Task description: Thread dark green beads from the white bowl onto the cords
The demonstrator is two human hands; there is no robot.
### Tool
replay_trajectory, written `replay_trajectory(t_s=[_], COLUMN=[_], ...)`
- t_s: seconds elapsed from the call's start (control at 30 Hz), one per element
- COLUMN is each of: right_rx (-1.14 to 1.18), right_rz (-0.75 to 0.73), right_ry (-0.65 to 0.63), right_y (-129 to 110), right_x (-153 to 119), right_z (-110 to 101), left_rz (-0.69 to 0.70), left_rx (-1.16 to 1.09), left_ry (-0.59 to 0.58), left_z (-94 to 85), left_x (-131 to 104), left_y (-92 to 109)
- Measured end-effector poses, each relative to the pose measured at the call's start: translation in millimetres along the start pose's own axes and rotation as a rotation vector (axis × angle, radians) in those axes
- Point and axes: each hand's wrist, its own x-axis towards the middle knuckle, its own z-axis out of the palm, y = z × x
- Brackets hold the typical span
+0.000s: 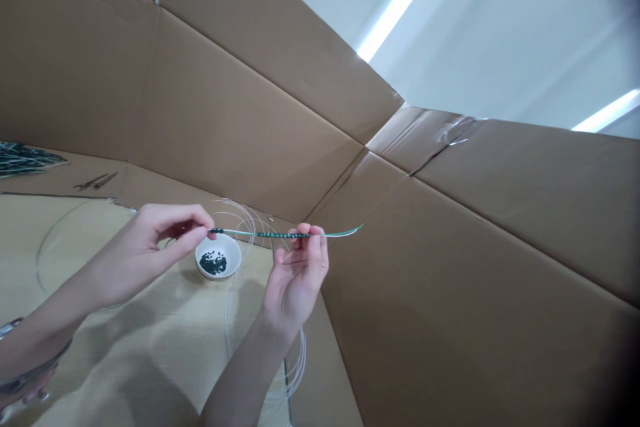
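A string of dark green beads (280,235) on thin white and green strands runs level between my two hands. My left hand (167,233) pinches its left end between thumb and fingers, beside a short group of dark beads. A bare length of strand separates that group from the longer row. My right hand (300,267) pinches the right end of the longer row between thumb and fingertips. Past it, loose strand ends (345,233) stick out to the right. Below and behind the string, a white bowl (237,265) holds small dark beads (213,262).
Coiled clear line (300,367) lies on the pale table (165,327) by the right edge. Tall cardboard walls (250,100) stand behind and to the right. At the far left are a bundle of dark green strands (27,159) and small metal tools (97,181).
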Motion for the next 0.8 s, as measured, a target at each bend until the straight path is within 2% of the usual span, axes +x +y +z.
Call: replay_trajectory(t_s=[0.17, 0.3, 0.4, 0.57, 0.67, 0.8], right_rx=[0.075, 0.135, 0.164, 0.170, 0.146, 0.119], right_rz=[-0.003, 0.010, 0.038, 0.091, 0.091, 0.079], right_ry=[-0.071, -0.151, -0.201, -0.234, -0.230, -0.225], right_y=[2, 3, 1, -3, -4, -5], right_x=[3, 5, 4, 3, 2, 2], right_z=[-2, -4, -5, -4, -4, -5], left_rz=[-0.022, -0.022, 0.018, 0.207, 0.288, 0.313], left_rx=[-0.189, -0.257, -0.158, 0.097, 0.123, 0.138], left_ry=[-0.130, -0.138, -0.064, 0.150, 0.200, 0.256], left_z=[1.9, 8.6, 12.9, 11.1, 9.4, 10.0], left_x=[1, -1, -3, -8, -11, -14], left_y=[0, 4, 5, 7, 12, 16])
